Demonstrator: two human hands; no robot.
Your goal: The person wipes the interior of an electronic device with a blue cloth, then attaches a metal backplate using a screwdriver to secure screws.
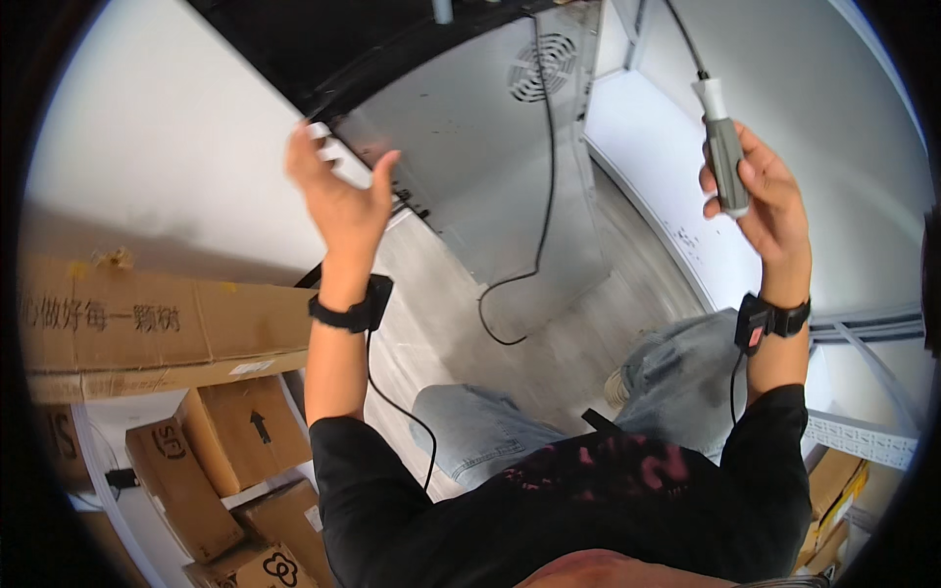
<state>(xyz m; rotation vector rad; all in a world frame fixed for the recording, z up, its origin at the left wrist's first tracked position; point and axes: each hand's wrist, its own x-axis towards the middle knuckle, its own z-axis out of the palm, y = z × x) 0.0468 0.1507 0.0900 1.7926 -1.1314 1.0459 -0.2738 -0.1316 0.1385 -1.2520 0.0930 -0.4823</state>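
In my right hand [769, 191] is a screwdriver [725, 162] with a grey handle and a white collar; its thin dark shaft runs up to the top edge of the view. My fingers and thumb close round the handle. My left hand [338, 191] is raised beside the left edge of a grey metal cabinet panel [461, 127], thumb spread away from the fingers. Its fingertips are slightly blurred, and I cannot tell whether they touch the edge. The panel has a round slotted vent [542, 68]. A black cable [552, 167] hangs down across it.
A black surface [294, 39] tops the panel. White walls [127, 127] stand at both sides. At lower left, cardboard boxes [250, 431] fill a shelf under a long carton [196, 318]. More boxes [833, 490] sit at lower right. The cable's end lies over the grey wood-look floor [421, 284].
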